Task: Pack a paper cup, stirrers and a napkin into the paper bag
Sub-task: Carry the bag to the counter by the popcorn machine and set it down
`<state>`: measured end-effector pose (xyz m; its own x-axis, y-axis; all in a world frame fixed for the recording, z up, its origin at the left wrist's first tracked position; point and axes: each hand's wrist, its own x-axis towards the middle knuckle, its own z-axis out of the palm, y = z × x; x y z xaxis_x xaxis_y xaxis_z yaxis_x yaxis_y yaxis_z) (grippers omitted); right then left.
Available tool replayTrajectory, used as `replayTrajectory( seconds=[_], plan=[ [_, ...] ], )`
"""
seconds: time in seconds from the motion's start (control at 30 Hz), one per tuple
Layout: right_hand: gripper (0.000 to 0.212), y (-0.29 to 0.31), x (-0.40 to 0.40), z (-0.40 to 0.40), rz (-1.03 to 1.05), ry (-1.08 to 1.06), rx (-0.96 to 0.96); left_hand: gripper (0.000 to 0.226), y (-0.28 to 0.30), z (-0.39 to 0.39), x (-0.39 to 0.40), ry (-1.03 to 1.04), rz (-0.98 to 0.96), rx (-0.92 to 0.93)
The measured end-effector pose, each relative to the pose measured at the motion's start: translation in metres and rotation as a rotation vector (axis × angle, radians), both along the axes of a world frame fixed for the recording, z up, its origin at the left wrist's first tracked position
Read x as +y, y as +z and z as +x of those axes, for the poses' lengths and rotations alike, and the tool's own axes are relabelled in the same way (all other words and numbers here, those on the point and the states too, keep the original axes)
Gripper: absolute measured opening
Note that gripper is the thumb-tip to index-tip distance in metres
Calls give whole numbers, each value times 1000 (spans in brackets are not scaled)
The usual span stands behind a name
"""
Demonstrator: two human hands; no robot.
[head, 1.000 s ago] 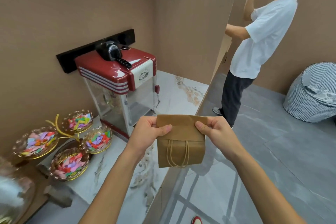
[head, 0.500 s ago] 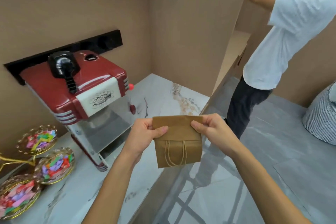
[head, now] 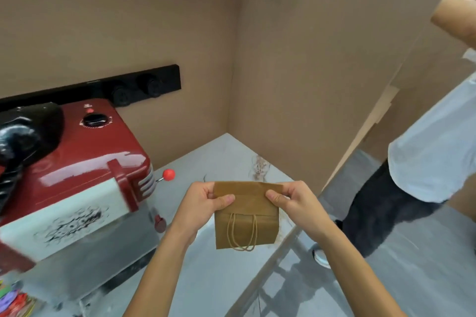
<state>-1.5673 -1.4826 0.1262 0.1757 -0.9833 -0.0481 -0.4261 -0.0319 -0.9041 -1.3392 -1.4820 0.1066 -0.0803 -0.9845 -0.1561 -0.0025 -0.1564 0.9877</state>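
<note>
A flat, folded brown paper bag (head: 246,224) with twine handles hangs in front of me above the counter's right edge. My left hand (head: 203,202) pinches its upper left corner and my right hand (head: 291,201) pinches its upper right corner, thumbs on the near face. The bag's top flap is folded over and its mouth stays closed. No paper cup, stirrers or napkin show in the head view.
A red popcorn machine (head: 85,162) with a red-knobbed lever stands at my left on the marble counter (head: 221,159). Brown walls close the corner behind. A person in a white shirt (head: 432,157) stands on the grey floor at right. Colourful sweets (head: 13,301) peek in bottom left.
My view has moved closer and swung right toward the counter corner; the candy dishes have slid almost out of view. Both hands keep the same hold on the bag.
</note>
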Motion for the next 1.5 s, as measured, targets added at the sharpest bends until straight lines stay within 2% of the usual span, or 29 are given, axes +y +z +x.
replayTrajectory(
  seconds=[0.37,0.47,0.53,0.67,0.77,0.9,0.97,1.03,1.17,1.33,1.5],
  plan=[
    [22,-12,-129,-4,90,219,-2,12,-10,-10,-86,170,47,-86],
    [26,-19,-164,-1,113,312,-10,20,-19,-12,-101,241,53,-149],
    [32,-29,-192,1,112,369,-7,26,-30,-18,-113,338,50,-202],
    [16,-56,-244,3,91,436,32,31,-54,-41,-133,584,79,-350],
    [13,-76,-273,2,75,487,75,32,-68,-59,-148,681,119,-415],
    [22,-107,-305,-1,70,567,144,20,-86,-71,-169,720,199,-504],
    [16,-118,-315,2,67,584,168,18,-97,-72,-178,734,214,-562],
    [8,-129,-324,5,60,580,170,24,-107,-71,-184,747,234,-594],
    [6,-149,-337,11,79,575,188,33,-128,-65,-197,737,281,-634],
    [6,-174,-340,21,149,629,226,26,-156,-54,-198,718,347,-616],
    [8,-191,-338,16,204,635,243,13,-170,-51,-196,709,374,-505]
  ],
)
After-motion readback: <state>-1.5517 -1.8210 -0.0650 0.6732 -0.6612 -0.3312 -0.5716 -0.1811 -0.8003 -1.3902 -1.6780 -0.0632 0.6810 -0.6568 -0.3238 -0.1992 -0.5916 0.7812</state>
